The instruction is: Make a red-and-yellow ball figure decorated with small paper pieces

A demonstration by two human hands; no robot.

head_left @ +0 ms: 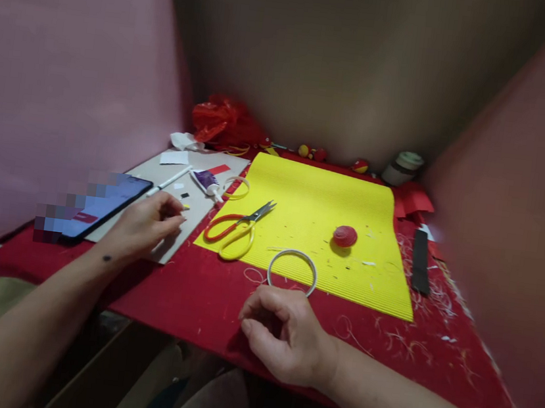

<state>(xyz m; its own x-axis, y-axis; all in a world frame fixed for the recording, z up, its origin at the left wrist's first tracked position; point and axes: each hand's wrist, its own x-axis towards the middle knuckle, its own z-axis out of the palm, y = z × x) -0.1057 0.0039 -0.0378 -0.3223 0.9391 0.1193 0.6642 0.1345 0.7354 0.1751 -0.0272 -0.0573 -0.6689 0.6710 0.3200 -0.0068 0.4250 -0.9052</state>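
My left hand [154, 221] is over the grey board, thumb and fingers drawn together. At its fingertips shows a tiny yellow piece [186, 206]; whether it is pinched or lying on the board I cannot tell. My right hand [286, 335] rests at the front edge of the red cloth, fingers curled, nothing visible in them. Just beyond it lies a silvery ring [269, 271], partly on the yellow corrugated sheet [303, 198]. Scissors [250, 224] with one red and one yellow handle lie on the sheet. Farther right sits a dark red ball [345, 236].
The grey board [177, 229] bears a purple tube [206, 181], a white pen [168, 181] and scraps. A phone [103, 210] is at left, yellow tape roll [237, 188] near the tube. Behind are a red bag [223, 118] and jar [402, 169]; right, a black strip [421, 262].
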